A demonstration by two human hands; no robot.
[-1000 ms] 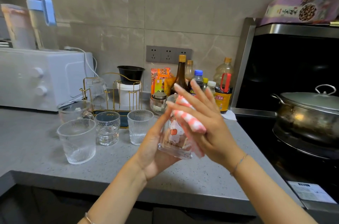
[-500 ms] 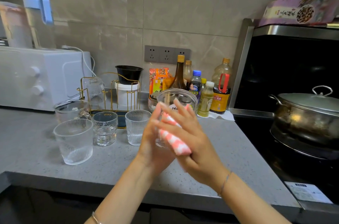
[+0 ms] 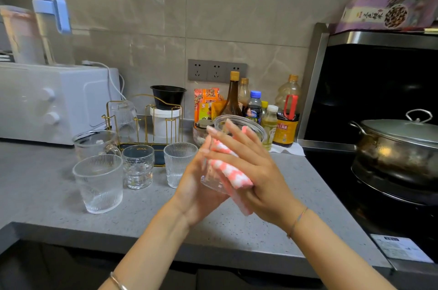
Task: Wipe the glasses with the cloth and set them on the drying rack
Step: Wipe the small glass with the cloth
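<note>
I hold a clear glass point(image 3: 257, 132) tilted above the grey counter, its mouth up and away from me. My left hand point(image 3: 196, 190) grips it from the left and below. My right hand point(image 3: 256, 171) presses a pink-and-white checked cloth point(image 3: 233, 174) against its right side with straight fingers. The gold wire drying rack point(image 3: 151, 109) stands behind, with one ribbed glass point(image 3: 124, 119) upside down on it. In front of the rack stand several more glasses: a large one point(image 3: 98, 183), a patterned one point(image 3: 138, 166), a ribbed one point(image 3: 179, 164) and a mug point(image 3: 94, 145).
A white oven point(image 3: 54, 102) stands at the back left, with jugs on top. Sauce bottles point(image 3: 253, 109) line the wall behind my hands. A lidded steel pot point(image 3: 398, 145) sits on the black stove at right. The counter edge point(image 3: 166, 237) runs below my wrists.
The glass has turned in my hands, so its open rim now shows above my fingers. My right hand has rubbed the cloth down along its side.
</note>
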